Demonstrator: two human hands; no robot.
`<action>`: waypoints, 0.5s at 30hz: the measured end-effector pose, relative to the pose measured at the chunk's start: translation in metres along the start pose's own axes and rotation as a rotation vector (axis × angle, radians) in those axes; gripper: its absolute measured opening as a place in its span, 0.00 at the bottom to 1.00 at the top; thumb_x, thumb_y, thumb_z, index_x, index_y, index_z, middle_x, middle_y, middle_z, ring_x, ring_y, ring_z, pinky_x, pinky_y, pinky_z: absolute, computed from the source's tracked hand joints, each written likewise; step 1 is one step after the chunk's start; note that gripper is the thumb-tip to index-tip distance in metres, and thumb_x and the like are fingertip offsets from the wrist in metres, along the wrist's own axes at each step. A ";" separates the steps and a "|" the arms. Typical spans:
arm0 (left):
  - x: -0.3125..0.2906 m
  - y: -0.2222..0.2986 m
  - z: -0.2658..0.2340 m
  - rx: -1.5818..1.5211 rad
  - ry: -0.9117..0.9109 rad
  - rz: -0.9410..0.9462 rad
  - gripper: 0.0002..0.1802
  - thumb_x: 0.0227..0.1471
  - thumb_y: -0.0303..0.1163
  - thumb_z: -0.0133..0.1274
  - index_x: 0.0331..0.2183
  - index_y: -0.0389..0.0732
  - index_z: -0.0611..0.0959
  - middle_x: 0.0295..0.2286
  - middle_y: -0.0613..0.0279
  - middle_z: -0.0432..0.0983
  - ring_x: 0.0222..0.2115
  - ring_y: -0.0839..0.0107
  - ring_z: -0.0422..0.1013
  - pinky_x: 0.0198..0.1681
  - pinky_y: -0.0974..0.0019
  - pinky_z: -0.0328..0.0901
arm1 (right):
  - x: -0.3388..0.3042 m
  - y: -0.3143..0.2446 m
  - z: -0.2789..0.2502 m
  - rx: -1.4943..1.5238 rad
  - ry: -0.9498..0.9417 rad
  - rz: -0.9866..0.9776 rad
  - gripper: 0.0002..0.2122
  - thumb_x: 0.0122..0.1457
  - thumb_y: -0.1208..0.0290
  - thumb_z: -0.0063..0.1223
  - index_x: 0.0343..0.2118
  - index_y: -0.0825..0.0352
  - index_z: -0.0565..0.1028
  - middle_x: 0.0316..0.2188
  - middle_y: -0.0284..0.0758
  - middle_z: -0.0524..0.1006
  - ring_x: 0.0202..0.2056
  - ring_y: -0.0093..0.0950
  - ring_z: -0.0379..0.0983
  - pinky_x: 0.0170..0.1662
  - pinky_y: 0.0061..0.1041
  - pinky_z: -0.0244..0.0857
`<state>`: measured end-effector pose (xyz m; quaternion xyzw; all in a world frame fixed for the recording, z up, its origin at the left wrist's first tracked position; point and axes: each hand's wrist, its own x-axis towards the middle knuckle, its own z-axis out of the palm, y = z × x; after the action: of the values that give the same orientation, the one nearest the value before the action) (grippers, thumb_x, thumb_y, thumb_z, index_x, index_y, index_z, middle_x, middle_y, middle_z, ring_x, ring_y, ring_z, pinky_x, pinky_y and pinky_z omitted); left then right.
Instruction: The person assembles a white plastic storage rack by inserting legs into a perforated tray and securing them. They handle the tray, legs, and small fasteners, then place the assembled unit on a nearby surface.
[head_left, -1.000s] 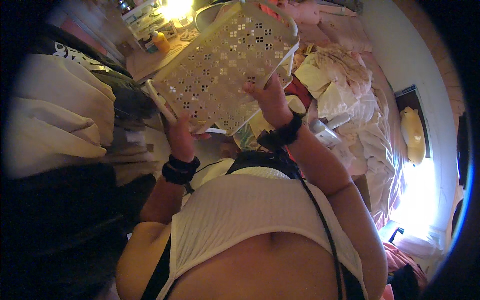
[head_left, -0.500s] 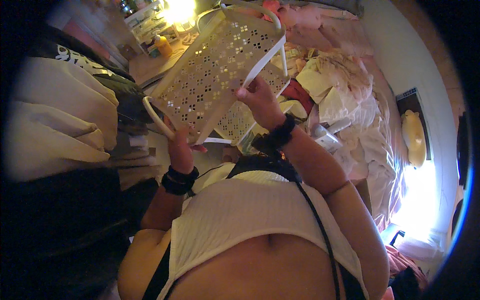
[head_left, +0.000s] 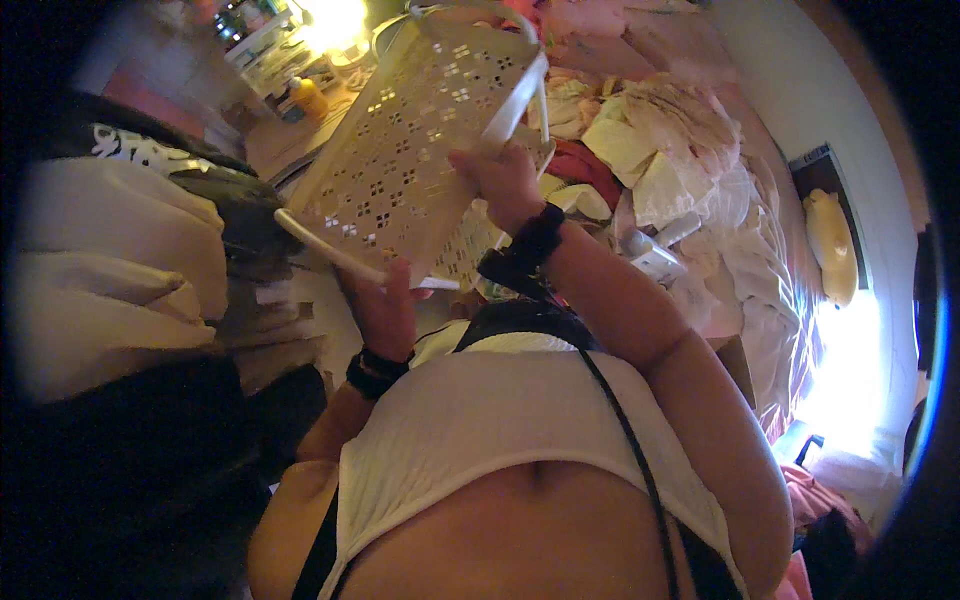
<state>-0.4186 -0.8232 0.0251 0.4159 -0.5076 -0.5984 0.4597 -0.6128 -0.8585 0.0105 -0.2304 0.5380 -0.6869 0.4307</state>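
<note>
A pale two-tier shelf rack (head_left: 400,150) with small diamond-shaped holes and white tubular side frames is held up in front of me, tilted. My right hand (head_left: 505,185) is closed round the frame on its right side. At the near left corner, my left hand (head_left: 385,315) grips the rack's lower frame, with some fingers hidden behind it. Through the gap at the right, part of the lower tier shows beneath the upper one. Both wrists wear dark bands.
Crumpled pale cloths (head_left: 690,150) cover the bed at the right. A white bottle-like object (head_left: 660,250) lies among them. To the left hang beige and dark garments (head_left: 120,230). A lit lamp (head_left: 335,25) and an orange bottle (head_left: 308,98) stand at the far left; a yellow plush toy (head_left: 830,240) sits by the right wall.
The rack has shifted a little to the left and turned slightly. My right hand has moved left with it, while my left hand has come a little to the right along its near edge.
</note>
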 end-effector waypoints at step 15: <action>0.058 -0.033 -0.027 -0.017 -0.035 0.008 0.19 0.53 0.36 0.37 0.41 0.32 0.70 0.34 0.53 0.72 0.28 0.63 0.73 0.25 0.62 0.73 | -0.003 -0.014 -0.025 0.164 -0.339 0.071 0.23 0.50 0.68 0.57 0.47 0.71 0.66 0.39 0.38 0.73 0.38 0.27 0.72 0.36 0.27 0.70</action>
<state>-0.4105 -0.8838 -0.0136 0.3994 -0.5120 -0.6082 0.4565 -0.6353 -0.8422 0.0158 -0.2876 0.4079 -0.6642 0.5565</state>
